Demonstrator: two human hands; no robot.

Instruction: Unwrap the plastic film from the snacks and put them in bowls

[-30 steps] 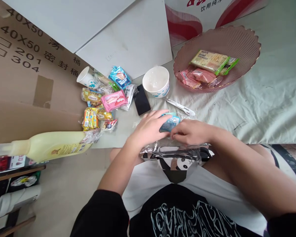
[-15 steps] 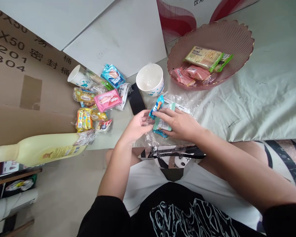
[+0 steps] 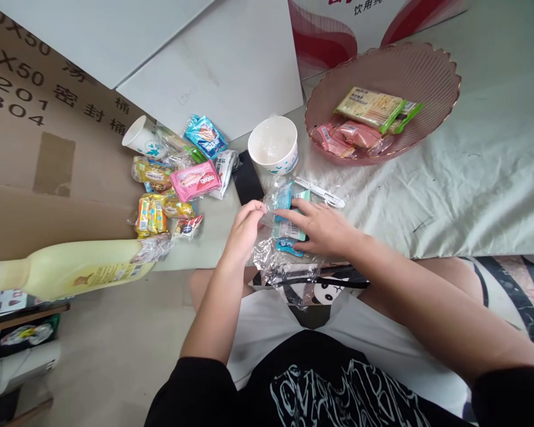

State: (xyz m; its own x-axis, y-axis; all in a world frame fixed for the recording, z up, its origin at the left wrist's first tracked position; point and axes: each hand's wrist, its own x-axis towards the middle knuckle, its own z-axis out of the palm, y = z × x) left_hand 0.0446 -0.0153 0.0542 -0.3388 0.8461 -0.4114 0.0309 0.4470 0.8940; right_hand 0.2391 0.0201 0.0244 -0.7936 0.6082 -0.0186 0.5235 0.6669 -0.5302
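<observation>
Two packets, a blue snack packet (image 3: 283, 200) and a mint-green packet (image 3: 289, 230), lie on the desk (image 3: 222, 240) in the head view, by my spread right hand (image 3: 327, 228). My left hand (image 3: 248, 222), looser a moment ago, now pinches clear plastic film (image 3: 267, 256), so it seems occupied with wrapping.

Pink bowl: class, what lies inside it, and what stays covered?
Inside the pink bowl lie a pale biscuit packet, a green-edged packet partly beneath it, and pink packets. Whatever the packets cover, including the bowl's floor beneath them, cannot be seen.
</observation>
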